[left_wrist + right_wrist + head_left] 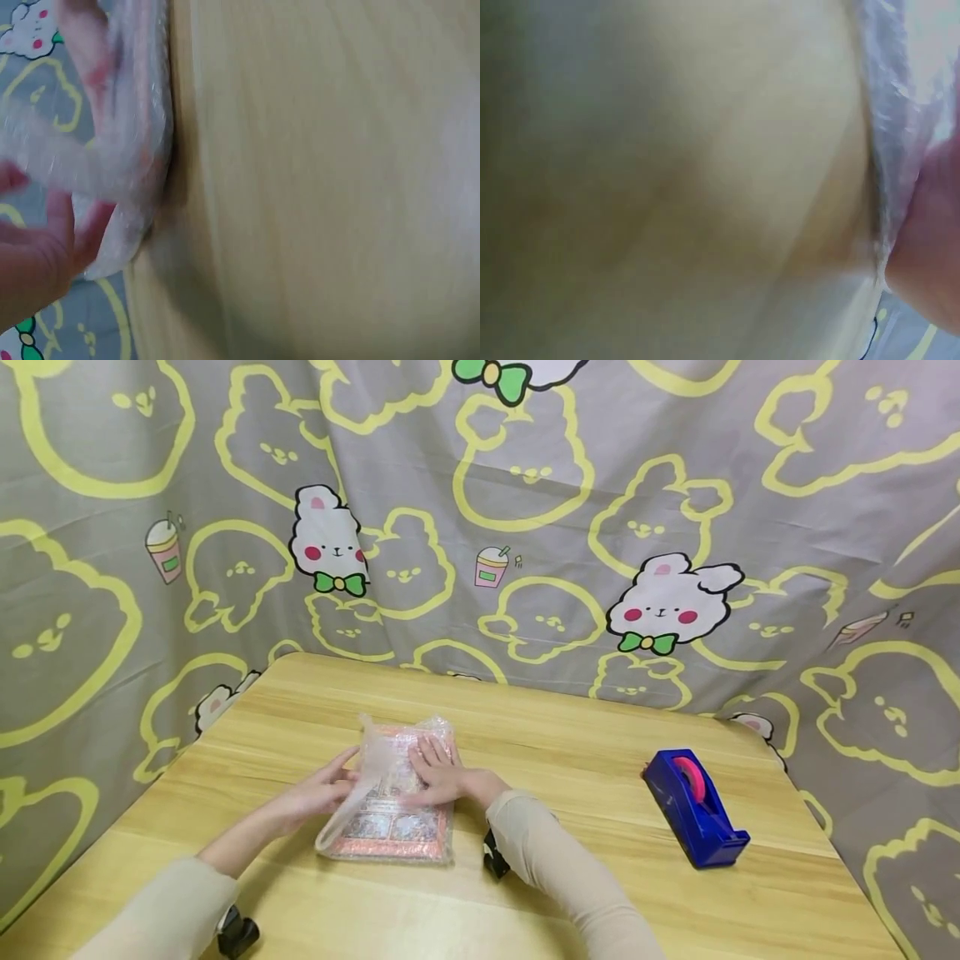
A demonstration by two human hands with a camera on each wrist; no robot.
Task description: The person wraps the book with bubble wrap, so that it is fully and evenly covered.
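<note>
A flat rectangular item with a red-orange border and printed pictures point(416, 847) lies on the table inside clear bubble wrap point(341, 827). The wrap's left side stands up as a loose, folded-over flap. My right hand point(438, 772) rests spread on top of the item; in the right wrist view only a blurred part of the hand point(930, 255) shows beside the wrap. At the left edge, my left hand point(318, 793) touches the raised flap with extended fingers. In the left wrist view those fingers point(91, 232) are spread against the bubble wrap point(139, 169).
A blue tape dispenser point(693, 818) with a roll of pink tape point(690, 778) stands on the right of the wooden table point(562, 877). Behind and beside the table hangs a grey curtain point(420, 468) with cartoon animals.
</note>
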